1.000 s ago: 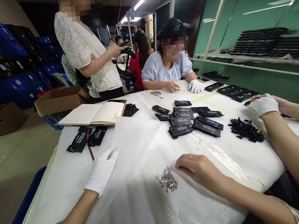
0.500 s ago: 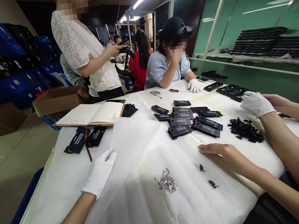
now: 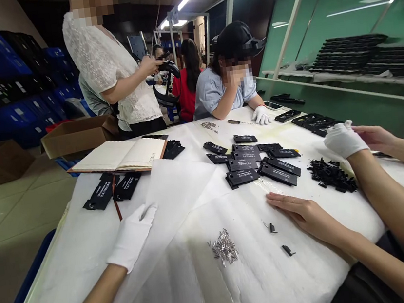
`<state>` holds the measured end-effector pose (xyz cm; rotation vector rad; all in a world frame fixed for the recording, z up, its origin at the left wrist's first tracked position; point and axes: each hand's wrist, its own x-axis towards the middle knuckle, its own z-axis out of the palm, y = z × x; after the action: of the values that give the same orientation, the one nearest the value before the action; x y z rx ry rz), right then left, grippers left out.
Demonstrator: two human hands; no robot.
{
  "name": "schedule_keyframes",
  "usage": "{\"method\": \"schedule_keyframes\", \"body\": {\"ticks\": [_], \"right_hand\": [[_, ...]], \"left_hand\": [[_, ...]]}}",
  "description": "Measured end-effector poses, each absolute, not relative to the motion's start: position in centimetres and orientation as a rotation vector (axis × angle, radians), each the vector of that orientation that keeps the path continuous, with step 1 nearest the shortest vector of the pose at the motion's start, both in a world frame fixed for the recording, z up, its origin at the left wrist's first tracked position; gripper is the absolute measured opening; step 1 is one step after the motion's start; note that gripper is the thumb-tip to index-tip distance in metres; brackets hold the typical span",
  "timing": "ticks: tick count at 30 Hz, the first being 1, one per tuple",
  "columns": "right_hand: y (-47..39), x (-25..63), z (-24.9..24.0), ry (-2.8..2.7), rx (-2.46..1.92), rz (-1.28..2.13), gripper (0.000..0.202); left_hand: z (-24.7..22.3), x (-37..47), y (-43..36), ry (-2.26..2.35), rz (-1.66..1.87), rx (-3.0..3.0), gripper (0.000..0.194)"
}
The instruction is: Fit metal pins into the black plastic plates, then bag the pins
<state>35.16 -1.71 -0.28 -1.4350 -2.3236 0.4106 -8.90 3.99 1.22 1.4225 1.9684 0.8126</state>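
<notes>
My left hand [image 3: 132, 238], in a white glove, rests palm down at the edge of a thin translucent sheet [image 3: 180, 186], its fingers extended and nothing seen in it. My right hand [image 3: 301, 210] is bare, with a ring, and lies on the white-covered table with its fingers stretched out. Left of it are two small black parts [image 3: 272, 228] [image 3: 288, 250]. A pile of short metal pins [image 3: 224, 248] lies between my hands. Beyond my right hand, flat black pieces with white lettering [image 3: 242, 164] lie in a loose group.
At right, a co-worker's gloved hand [image 3: 344, 140] and bare hand [image 3: 377, 139] are near a heap of small black parts [image 3: 332, 175]. An open notebook [image 3: 117, 157] lies at the back left. A person in blue [image 3: 213, 91] leans on the far side near a screwdriver [image 3: 234, 121].
The view has shifted slightly. The co-worker's gloved hand at right has changed its pose a little. Both my hands remain in place on the table.
</notes>
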Motion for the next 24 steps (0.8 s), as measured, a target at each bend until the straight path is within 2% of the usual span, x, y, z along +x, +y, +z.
{"method": "schedule_keyframes", "body": {"ticks": [5,11,16,24], "right_hand": [[-2.8,35.4,0.7,-2.336,-1.386,0.521,0.044],[-1.0,35.5,0.7,-2.315,-1.330,0.535,0.030],[0.6,35.5,1.2,-2.344,-1.292,0.606,0.028],[0.0,34.7,0.6,-2.380,-1.280,0.413,0.029]], "left_hand": [[1.2,-9.0,4.0,1.973,0.795,1.399,0.056],[1.0,-9.1,3.9,1.947,0.806,1.402,0.057],[0.8,-9.2,4.0,1.967,0.822,1.420,0.057],[1.0,-9.1,3.9,1.967,0.836,1.433,0.054]]}}
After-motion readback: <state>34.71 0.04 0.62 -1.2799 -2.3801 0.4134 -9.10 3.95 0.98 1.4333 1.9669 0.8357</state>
